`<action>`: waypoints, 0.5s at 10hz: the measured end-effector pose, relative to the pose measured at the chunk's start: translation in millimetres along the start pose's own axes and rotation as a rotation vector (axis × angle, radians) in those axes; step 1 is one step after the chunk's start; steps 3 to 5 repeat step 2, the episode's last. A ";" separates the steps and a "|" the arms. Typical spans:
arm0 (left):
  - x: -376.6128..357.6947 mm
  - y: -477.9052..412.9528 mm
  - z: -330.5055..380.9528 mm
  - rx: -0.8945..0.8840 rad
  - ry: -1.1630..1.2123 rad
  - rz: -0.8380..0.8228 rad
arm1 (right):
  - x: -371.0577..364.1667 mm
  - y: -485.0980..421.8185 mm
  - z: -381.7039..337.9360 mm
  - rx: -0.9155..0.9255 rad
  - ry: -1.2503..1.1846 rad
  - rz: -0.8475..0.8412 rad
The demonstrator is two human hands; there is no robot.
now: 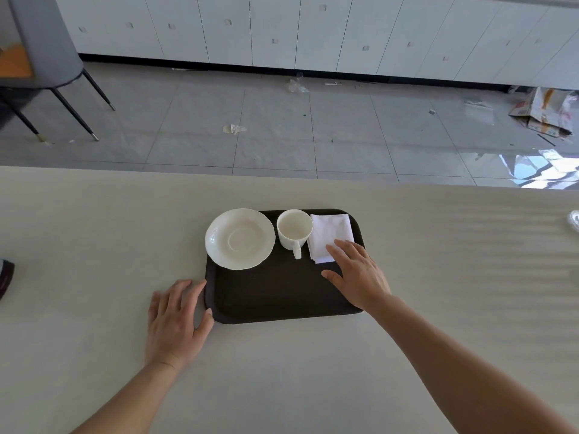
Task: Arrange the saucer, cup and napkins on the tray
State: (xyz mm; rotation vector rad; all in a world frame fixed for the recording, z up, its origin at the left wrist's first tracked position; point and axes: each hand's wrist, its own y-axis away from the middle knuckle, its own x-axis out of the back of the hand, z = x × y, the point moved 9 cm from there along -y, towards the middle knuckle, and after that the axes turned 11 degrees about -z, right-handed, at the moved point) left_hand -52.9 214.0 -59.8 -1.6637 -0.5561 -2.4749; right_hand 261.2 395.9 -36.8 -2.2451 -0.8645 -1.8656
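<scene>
A dark brown tray [275,292] lies on the pale table. At its far left sits a white saucer [240,239], overhanging the tray's left rim. Beside it an empty white cup [294,228] stands upright, handle toward me. Folded white napkins [329,234] lie at the far right of the tray. My right hand [360,274] rests flat over the tray, fingers spread, fingertips touching the napkins' near corner. My left hand [175,317] lies open on the table, its thumb and fingertips against the tray's left edge.
The table's far edge [282,180] runs across the middle of the view, with tiled floor beyond. A grey chair [47,42] stands at far left. A dark object [4,277] sits at the table's left edge, a shiny one [573,220] at the right.
</scene>
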 end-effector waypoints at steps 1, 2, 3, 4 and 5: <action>4.9 0.8 2.2 -0.002 -0.007 -0.022 | 3.7 5.1 -5.5 0.013 -0.007 0.008; 7.5 -5.1 2.8 0.017 0.028 -0.056 | 0.5 5.4 -7.2 0.008 -0.011 -0.008; 7.5 -5.1 2.8 0.017 0.028 -0.056 | 0.5 5.4 -7.2 0.008 -0.011 -0.008; 7.5 -5.1 2.8 0.017 0.028 -0.056 | 0.5 5.4 -7.2 0.008 -0.011 -0.008; 7.5 -5.1 2.8 0.017 0.028 -0.056 | 0.5 5.4 -7.2 0.008 -0.011 -0.008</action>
